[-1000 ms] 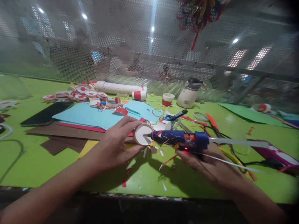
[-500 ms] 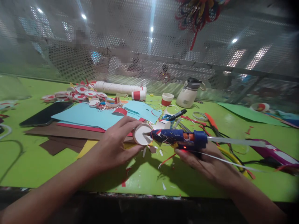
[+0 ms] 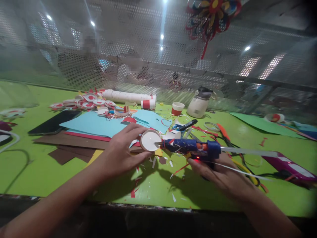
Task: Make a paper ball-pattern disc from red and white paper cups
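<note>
Pinched between thumb below and fingers above, a shallow white cup base (image 3: 150, 139) is held tilted by the left hand (image 3: 121, 150), its white inner face turned toward the person. Take that cup base as the middle of the dial: a blue glue gun (image 3: 193, 147) points in from three o'clock, its nozzle over the inner face close to the rim, though I can't tell whether it touches. At four o'clock the right hand (image 3: 223, 175) is closed around the gun's grip; the gun's body hides much of that, and whether the trigger is squeezed I can't see. A small red light (image 3: 197, 157) glows on the gun, and a clear glue stick (image 3: 247, 151) juts from its rear.

The left hand covers part of the paper stack, whose light blue sheets (image 3: 89, 124) lie near ten o'clock, in front of a heap of red-and-white discs (image 3: 89, 101) too tangled to count. Toward one o'clock, a hanging pinwheel (image 3: 214, 16) is cut off at the top. Figures beyond the mesh screen (image 3: 158, 71) are blurred.

As for writing, the pale bottle (image 3: 198, 106) at two o'clock bears a small grey label, unreadable; the black marker (image 3: 187, 125), nearer on that side, carries faint light marks. White panels on the purple case (image 3: 288, 165), just past three, give up no words either.
</note>
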`<state>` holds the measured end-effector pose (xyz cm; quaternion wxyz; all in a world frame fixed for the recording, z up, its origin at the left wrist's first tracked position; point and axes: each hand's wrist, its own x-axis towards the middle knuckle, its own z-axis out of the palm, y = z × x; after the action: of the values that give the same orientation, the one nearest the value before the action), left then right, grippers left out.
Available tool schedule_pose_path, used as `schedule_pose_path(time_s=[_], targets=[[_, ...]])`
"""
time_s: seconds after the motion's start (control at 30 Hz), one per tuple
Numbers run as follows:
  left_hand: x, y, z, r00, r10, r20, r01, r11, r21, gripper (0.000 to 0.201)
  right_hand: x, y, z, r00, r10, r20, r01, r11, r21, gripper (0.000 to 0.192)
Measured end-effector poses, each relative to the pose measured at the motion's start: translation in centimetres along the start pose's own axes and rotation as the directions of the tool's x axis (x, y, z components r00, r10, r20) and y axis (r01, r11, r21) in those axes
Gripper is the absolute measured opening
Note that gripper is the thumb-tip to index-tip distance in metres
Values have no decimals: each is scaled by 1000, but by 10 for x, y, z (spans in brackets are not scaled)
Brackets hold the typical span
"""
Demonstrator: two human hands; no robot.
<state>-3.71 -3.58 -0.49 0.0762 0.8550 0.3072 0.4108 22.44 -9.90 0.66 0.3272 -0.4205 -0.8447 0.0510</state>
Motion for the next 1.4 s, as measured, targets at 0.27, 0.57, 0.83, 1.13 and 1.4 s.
schedule_pose_path(time_s=[0.27, 0.57, 0.83, 1.13, 1.4], targets=[[0, 1, 0, 999, -22, 27, 24, 998, -52, 38, 2, -5, 0, 985, 168, -45, -167, 986, 10, 30], [0, -9, 4, 999, -19, 38, 21, 997, -69, 37, 3, 11, -20, 883, 275, -381, -332, 939, -92, 39], [-3, -10, 6, 991, -134, 32, 137, 982, -130, 39, -13, 54, -46, 713, 513, -479, -650, 740, -175, 49], [1, -11, 2, 982, -189, 18, 189, 973, -134, 42, 6, 132, -44, 611, 739, -285, -791, 561, -243, 29], [0, -9, 4, 983, -177, 37, 181, 973, -142, 43, 28, 173, -52, 584, 790, -185, -768, 464, -443, 27]])
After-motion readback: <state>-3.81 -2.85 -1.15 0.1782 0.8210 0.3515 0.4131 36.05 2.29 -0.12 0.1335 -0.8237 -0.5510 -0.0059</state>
